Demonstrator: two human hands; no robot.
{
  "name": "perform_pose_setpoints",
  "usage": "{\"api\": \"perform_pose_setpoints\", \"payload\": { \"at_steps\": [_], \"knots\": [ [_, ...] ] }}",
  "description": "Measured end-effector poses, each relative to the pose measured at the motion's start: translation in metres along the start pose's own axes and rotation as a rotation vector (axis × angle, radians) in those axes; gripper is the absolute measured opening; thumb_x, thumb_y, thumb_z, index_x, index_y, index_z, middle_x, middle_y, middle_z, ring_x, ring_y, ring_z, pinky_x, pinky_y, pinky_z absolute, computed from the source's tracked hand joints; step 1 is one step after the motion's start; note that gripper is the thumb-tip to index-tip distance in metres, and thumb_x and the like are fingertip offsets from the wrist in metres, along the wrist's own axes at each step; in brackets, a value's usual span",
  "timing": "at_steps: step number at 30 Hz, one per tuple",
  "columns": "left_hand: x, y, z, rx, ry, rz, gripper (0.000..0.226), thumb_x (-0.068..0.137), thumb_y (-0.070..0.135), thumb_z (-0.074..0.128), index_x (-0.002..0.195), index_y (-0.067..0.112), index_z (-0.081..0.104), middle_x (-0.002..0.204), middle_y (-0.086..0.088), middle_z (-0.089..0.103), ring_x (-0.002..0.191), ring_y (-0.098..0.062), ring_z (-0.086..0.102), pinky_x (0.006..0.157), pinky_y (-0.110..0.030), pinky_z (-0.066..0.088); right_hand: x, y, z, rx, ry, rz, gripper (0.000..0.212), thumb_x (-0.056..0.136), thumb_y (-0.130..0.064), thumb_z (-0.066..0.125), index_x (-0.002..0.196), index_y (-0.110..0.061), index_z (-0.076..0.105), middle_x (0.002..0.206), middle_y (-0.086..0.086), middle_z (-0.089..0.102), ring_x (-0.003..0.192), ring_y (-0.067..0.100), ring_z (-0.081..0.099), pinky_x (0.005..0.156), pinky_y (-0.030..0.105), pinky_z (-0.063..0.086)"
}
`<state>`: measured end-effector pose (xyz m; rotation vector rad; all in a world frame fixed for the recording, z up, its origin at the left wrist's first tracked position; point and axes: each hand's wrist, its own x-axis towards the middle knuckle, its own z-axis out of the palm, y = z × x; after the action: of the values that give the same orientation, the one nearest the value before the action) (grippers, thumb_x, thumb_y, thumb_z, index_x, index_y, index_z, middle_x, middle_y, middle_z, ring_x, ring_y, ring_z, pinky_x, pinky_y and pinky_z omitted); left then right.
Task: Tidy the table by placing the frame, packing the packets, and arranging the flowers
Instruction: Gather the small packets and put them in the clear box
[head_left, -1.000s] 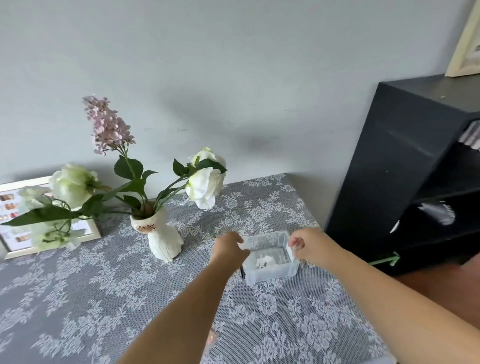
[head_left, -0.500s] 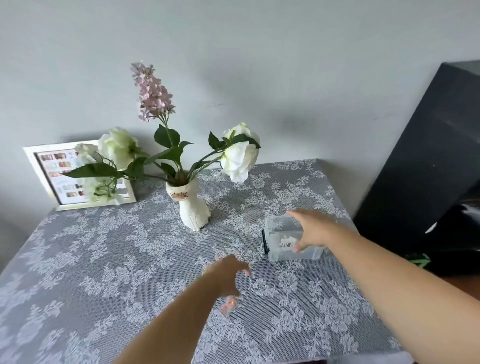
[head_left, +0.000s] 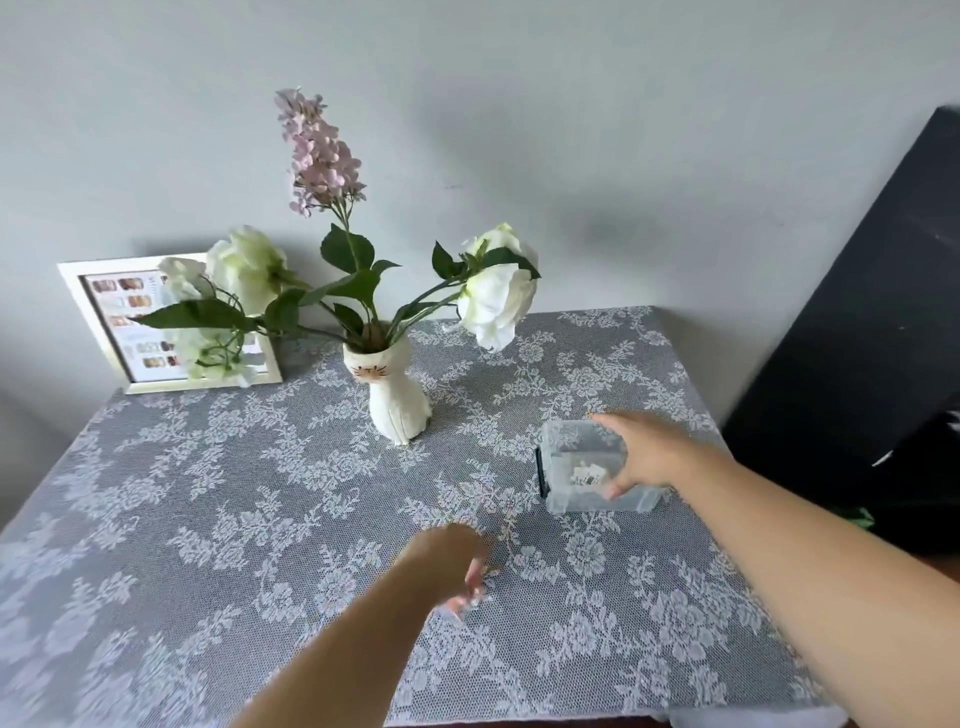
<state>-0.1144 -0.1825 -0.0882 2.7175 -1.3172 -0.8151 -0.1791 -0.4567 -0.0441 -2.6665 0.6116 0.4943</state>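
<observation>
A clear plastic box (head_left: 571, 470) with a small packet inside stands on the right part of the lace-covered table (head_left: 208, 519). My right hand (head_left: 649, 457) grips the box's top and right side, thumb on its front. My left hand (head_left: 447, 564) is lower in the middle, fingers curled down and pinching a small pinkish packet (head_left: 460, 605) that lies on the cloth; motion blur hides the details. At the back, a white cat-shaped vase (head_left: 397, 400) holds white roses (head_left: 498, 296) and a lilac stem (head_left: 317, 150). A white picture frame (head_left: 111, 322) leans on the wall at back left.
A black shelf unit (head_left: 857, 338) stands close against the table's right side. The grey wall runs right behind the table. The table's front edge (head_left: 571, 719) is near the bottom of the view, and one rose and leaves overlap the frame.
My left hand left the box, moved back toward me and dropped onto the small packet. My right hand shifted onto the top of the box. The view swung left and down.
</observation>
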Motion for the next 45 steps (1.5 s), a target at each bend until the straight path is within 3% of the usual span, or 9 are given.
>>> {"api": "perform_pose_setpoints", "payload": {
  "at_steps": [7, 13, 20, 23, 26, 33, 37, 43, 45],
  "knots": [
    [0.005, 0.005, -0.016, -0.057, -0.034, 0.029, 0.016, 0.077, 0.018, 0.069, 0.092, 0.013, 0.063, 0.108, 0.0, 0.064, 0.103, -0.013, 0.054, 0.1, -0.034, 0.043, 0.0, -0.001, -0.001, -0.029, 0.022, -0.016, 0.115, 0.048, -0.043, 0.083, 0.143, -0.037, 0.019, 0.147, -0.004, 0.035, 0.129, 0.024, 0.038, 0.107, 0.045, 0.033],
    [0.027, 0.02, -0.08, -0.235, 0.081, 0.086, 0.022, 0.079, 0.015, 0.069, 0.101, 0.011, 0.067, 0.104, -0.006, 0.069, 0.09, -0.011, 0.061, 0.101, -0.037, 0.041, -0.004, 0.004, -0.002, 0.03, 0.014, -0.017, 0.116, 0.05, -0.037, 0.085, 0.143, -0.038, 0.016, 0.149, -0.004, 0.032, 0.129, 0.024, 0.038, 0.106, 0.047, 0.036],
    [0.064, 0.062, -0.131, -0.226, 0.203, 0.163, 0.017, 0.084, 0.017, 0.063, 0.099, 0.013, 0.068, 0.102, -0.002, 0.071, 0.085, -0.008, 0.062, 0.102, -0.036, 0.041, -0.014, 0.021, -0.013, 0.043, 0.045, -0.003, 0.115, 0.056, -0.029, 0.084, 0.146, -0.033, 0.012, 0.149, -0.003, 0.032, 0.132, 0.024, 0.037, 0.108, 0.043, 0.03],
    [0.077, 0.083, -0.13, -0.207, 0.219, 0.165, 0.017, 0.085, 0.016, 0.062, 0.1, 0.01, 0.069, 0.102, -0.003, 0.071, 0.091, -0.011, 0.065, 0.106, -0.038, 0.038, -0.017, 0.027, -0.01, 0.008, 0.054, -0.017, 0.107, 0.062, -0.027, 0.082, 0.146, -0.029, 0.015, 0.142, -0.001, 0.044, 0.119, 0.02, 0.049, 0.097, 0.035, 0.042],
    [0.088, 0.097, -0.123, -0.219, 0.227, 0.104, 0.018, 0.084, 0.015, 0.064, 0.1, 0.009, 0.069, 0.103, -0.006, 0.071, 0.089, -0.014, 0.068, 0.099, -0.032, 0.044, -0.017, 0.03, -0.008, 0.016, 0.085, -0.029, 0.105, 0.062, -0.027, 0.082, 0.146, -0.027, 0.018, 0.133, -0.002, 0.051, 0.106, 0.016, 0.057, 0.085, 0.028, 0.046],
    [0.104, 0.103, -0.098, -0.267, 0.15, 0.006, 0.025, 0.082, 0.016, 0.067, 0.105, 0.007, 0.067, 0.104, -0.009, 0.07, 0.083, -0.016, 0.069, 0.075, -0.022, 0.052, -0.017, 0.033, -0.006, 0.084, 0.076, -0.025, 0.107, 0.06, -0.024, 0.083, 0.145, -0.023, 0.019, 0.14, -0.002, 0.046, 0.121, 0.021, 0.049, 0.102, 0.04, 0.04],
    [0.106, 0.099, -0.089, -0.297, 0.204, 0.013, 0.036, 0.079, 0.014, 0.07, 0.114, 0.008, 0.061, 0.117, -0.008, 0.064, 0.103, -0.016, 0.062, 0.093, -0.025, 0.046, -0.018, 0.035, -0.005, 0.092, 0.076, -0.024, 0.108, 0.059, -0.025, 0.084, 0.145, -0.023, 0.019, 0.142, -0.001, 0.045, 0.123, 0.022, 0.048, 0.104, 0.044, 0.039],
    [0.09, 0.077, -0.099, -0.376, 0.327, -0.026, 0.035, 0.077, 0.015, 0.071, 0.11, 0.015, 0.062, 0.114, -0.005, 0.063, 0.091, -0.012, 0.056, 0.085, -0.023, 0.046, -0.017, 0.03, -0.012, 0.11, 0.077, -0.044, 0.1, 0.068, -0.026, 0.079, 0.146, -0.023, 0.016, 0.15, 0.003, 0.033, 0.132, 0.026, 0.039, 0.108, 0.044, 0.033],
    [0.08, 0.066, -0.105, -0.378, 0.368, -0.036, 0.033, 0.078, 0.017, 0.071, 0.11, 0.017, 0.062, 0.113, -0.003, 0.063, 0.09, -0.01, 0.056, 0.088, -0.024, 0.047, -0.013, 0.021, -0.016, 0.169, 0.108, -0.055, 0.092, 0.073, -0.024, 0.074, 0.145, -0.027, 0.018, 0.153, 0.003, 0.028, 0.127, 0.024, 0.046, 0.105, 0.04, 0.036]
  ]
}}
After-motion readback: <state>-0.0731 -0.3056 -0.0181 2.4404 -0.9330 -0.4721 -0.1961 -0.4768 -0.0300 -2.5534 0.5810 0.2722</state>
